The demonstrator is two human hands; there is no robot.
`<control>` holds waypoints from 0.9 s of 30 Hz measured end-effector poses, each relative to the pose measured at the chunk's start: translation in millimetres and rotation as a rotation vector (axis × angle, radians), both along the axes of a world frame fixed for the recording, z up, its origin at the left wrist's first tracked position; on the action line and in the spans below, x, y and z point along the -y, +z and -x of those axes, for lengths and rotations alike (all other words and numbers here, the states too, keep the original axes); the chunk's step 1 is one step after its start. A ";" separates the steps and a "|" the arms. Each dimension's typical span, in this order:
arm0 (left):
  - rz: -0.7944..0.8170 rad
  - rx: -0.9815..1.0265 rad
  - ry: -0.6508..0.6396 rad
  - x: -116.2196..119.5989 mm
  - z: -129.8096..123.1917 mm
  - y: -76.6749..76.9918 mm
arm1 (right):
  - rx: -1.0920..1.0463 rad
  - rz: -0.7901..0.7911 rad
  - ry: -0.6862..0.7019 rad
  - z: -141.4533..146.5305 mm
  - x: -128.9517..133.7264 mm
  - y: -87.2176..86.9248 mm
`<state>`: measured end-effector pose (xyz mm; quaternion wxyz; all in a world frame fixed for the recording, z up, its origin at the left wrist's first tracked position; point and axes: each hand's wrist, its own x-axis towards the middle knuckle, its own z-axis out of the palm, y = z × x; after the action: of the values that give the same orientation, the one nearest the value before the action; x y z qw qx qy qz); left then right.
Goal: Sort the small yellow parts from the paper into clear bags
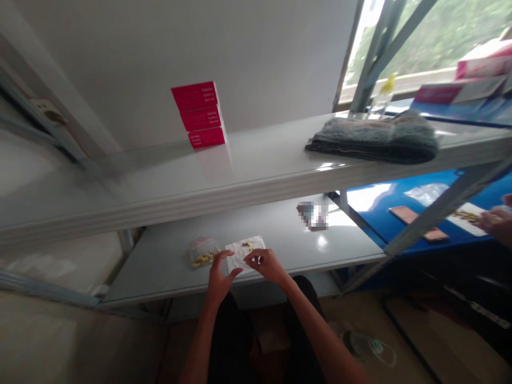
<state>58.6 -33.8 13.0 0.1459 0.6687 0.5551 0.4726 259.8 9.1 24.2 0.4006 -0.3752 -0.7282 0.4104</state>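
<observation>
Lying on the lower shelf (160,280): a white paper sheet (237,257) carrying small yellow pieces (248,246), with a clear plastic bag (201,252) just beside it, more yellow pieces bunched at its mouth.
Left hand (221,274): open, fingers spread, hovering at the paper's near-left corner; nothing visibly grasped.
Right hand (266,265): loosely curled over the paper's right side, not clenched; whether it pinches a small piece cannot be told.
Risk of spill: a knock from either hand could scatter the loose pieces across the smooth shelf, and any that roll past its front edge could drop to the floor.
Risk of mix-up: the bag's mouth looks unsealed, so tilting it could tip out more pieces.
Hard to make out: the exact kind of yellow piece, too small to identify; the paper's surface beneath the right hand; a pixelated object (312,216) further along the shelf.
Cut off: a co-worker's hand (496,224) at the right edge, reaching over a blue surface (416,200) towards a paper strewn with similar pieces (466,216).
Overhead: three stacked red boxes (199,113) and a folded grey-green towel (372,140) on the upper shelf (256,170).
</observation>
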 end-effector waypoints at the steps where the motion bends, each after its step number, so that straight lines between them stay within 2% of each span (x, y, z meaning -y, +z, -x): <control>1: -0.009 -0.011 -0.013 0.2 2.2 -2.4 | 0.000 0.010 0.024 1.5 0.5 -3.5; 3: -0.013 -0.033 -0.044 -0.1 6.8 -8.0 | -0.001 0.018 0.063 4.1 1.9 -10.7; 5: 0.021 -0.016 -0.061 -1.3 11.4 -14.4 | 0.011 0.013 0.045 4.9 2.5 -18.4; 10: 0.158 0.098 -0.075 -7.1 19.7 -32.5 | 0.241 -0.081 -0.357 0.5 -8.7 -42.7; 12: 0.180 0.154 -0.072 -11.2 20.5 -40.0 | 0.353 -0.132 -0.422 1.5 -17.7 -52.6; 15: 0.201 0.220 -0.063 -18.9 20.4 -50.0 | 0.465 -0.186 -0.394 8.4 -29.9 -63.6; 18: 0.208 0.242 -0.096 -25.9 20.2 -56.0 | 0.546 -0.186 -0.374 16.8 -36.0 -67.6; 27: 0.233 0.360 -0.049 -30.9 10.3 -56.8 | 0.598 -0.082 -0.352 17.7 -37.2 -59.3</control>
<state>48.2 -2.9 -43.8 0.3305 0.5654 0.5546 0.5133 242.1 46.3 -35.1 0.2490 -0.5823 -0.7533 0.1772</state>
